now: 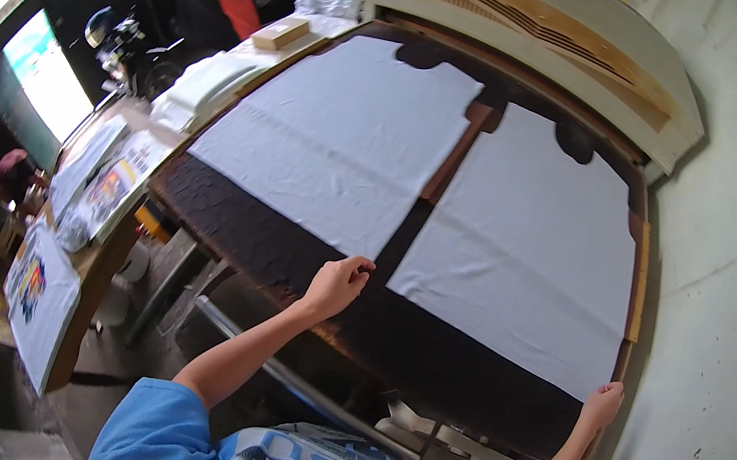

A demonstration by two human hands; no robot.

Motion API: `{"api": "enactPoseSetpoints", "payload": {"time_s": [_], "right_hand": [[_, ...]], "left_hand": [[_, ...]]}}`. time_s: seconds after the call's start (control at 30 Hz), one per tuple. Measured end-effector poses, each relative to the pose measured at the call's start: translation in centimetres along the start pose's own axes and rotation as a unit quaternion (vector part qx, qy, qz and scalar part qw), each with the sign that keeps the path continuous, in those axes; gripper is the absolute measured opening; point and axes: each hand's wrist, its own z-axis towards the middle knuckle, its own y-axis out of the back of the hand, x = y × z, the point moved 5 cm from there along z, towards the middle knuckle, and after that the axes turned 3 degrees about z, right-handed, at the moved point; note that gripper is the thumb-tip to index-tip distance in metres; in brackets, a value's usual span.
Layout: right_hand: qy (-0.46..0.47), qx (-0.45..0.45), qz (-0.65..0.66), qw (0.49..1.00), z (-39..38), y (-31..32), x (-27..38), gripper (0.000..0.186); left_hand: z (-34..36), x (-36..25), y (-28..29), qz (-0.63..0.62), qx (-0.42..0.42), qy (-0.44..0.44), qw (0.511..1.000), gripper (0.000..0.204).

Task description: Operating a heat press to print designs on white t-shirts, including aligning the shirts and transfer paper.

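Two white fabric pieces (337,126) cut in garment shape lie flat, side by side, on a dark, worn, slanted board. My left hand (337,288) is closed at the lower right corner of the left piece, its fingertips pinched at the edge. At the lower right corner of the right fabric piece (533,249), my right hand (601,406) is closed on the cloth edge. Both pieces have curved neck and shoulder cut-outs at their far ends. Faint creases run across each one.
The dark board (262,221) has a wooden rim. Behind it stands a cream-coloured machine housing (541,34) with slots. A side table at left holds folded white cloth (207,83), a small box (280,32) and a printed white shirt (42,291). A white wall (735,275) borders the right side.
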Motion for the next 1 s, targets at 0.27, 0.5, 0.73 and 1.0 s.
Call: {"api": "enactPoseSetpoints", "payload": {"time_s": [0.27,0.5,0.73,1.0], "right_hand": [[0.265,0.037,0.283,0.921,-18.9,4.0,20.7,0.008],[0.420,0.208,0.430,0.772,-42.1,11.2,38.3,0.010],[0.545,0.301,0.433,0.652,-55.4,17.6,48.7,0.008],[0.528,0.308,0.458,0.645,-58.2,14.8,55.7,0.008]], "left_hand": [[-19.4,7.9,18.9,-0.059,-0.181,0.111,0.975,0.020],[-41.6,17.0,30.0,-0.041,-0.320,0.267,0.908,0.020],[-53.6,23.7,37.0,-0.002,-0.442,0.336,0.831,0.020],[-47.3,28.8,40.4,0.045,-0.436,0.256,0.862,0.018]]}}
